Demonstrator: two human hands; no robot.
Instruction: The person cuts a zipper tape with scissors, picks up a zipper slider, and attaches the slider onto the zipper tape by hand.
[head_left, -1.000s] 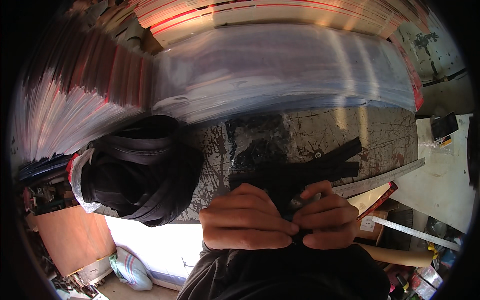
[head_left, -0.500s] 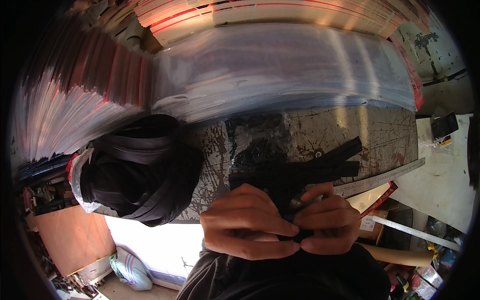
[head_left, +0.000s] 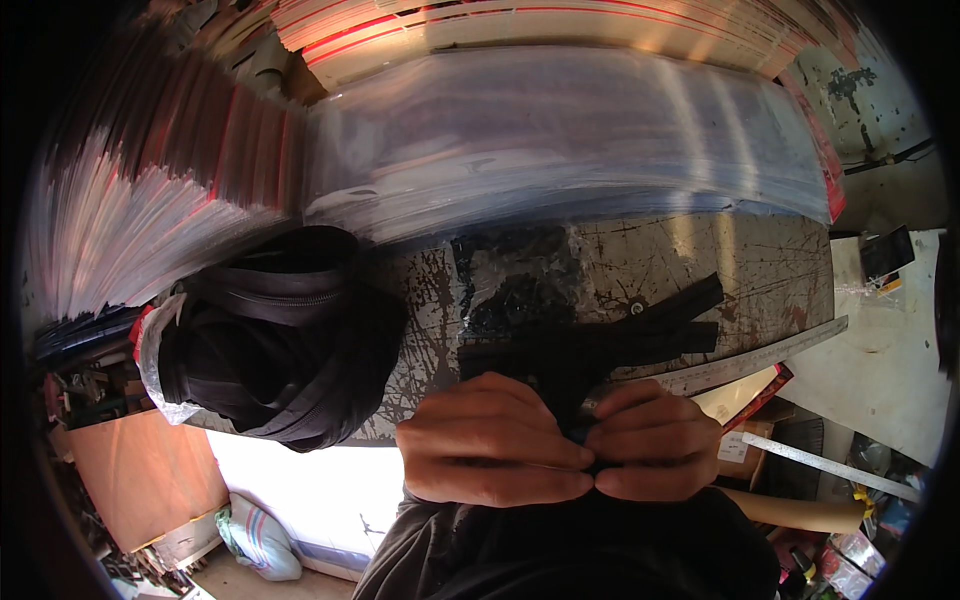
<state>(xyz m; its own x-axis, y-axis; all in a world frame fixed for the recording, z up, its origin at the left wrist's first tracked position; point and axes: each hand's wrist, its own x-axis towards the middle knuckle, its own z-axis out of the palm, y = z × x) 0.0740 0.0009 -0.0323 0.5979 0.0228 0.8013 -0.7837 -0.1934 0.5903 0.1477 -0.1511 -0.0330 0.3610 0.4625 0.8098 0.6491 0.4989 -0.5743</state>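
Close in front of my body, both hands meet with their fingertips together. My left hand (head_left: 490, 440) is closed in a pinch, and my right hand (head_left: 655, 440) pinches just beside it. A black zipper tape (head_left: 568, 398) runs up from between them onto the worktable. Whatever small part sits right at the fingertips is hidden by my fingers. More black zipper strips (head_left: 665, 338) lie flat beyond my hands, their ends fanned out to the right. On the left rests a large coiled bundle of black zipper (head_left: 280, 340), with teeth showing along one fold.
The worktable (head_left: 770, 270) is scratched and worn. A metal ruler (head_left: 765, 355) lies along its right front edge. Clear plastic sheets (head_left: 560, 140) are stacked at the back, with more sheets (head_left: 170, 210) on the left. A second ruler (head_left: 830, 465) sits lower right, near a cardboard tube (head_left: 800, 508).
Both hands stay pinched at nearly the same place. The fingertips have drawn closer together, so less of the dark piece between them shows. The strips and the coil have not moved.
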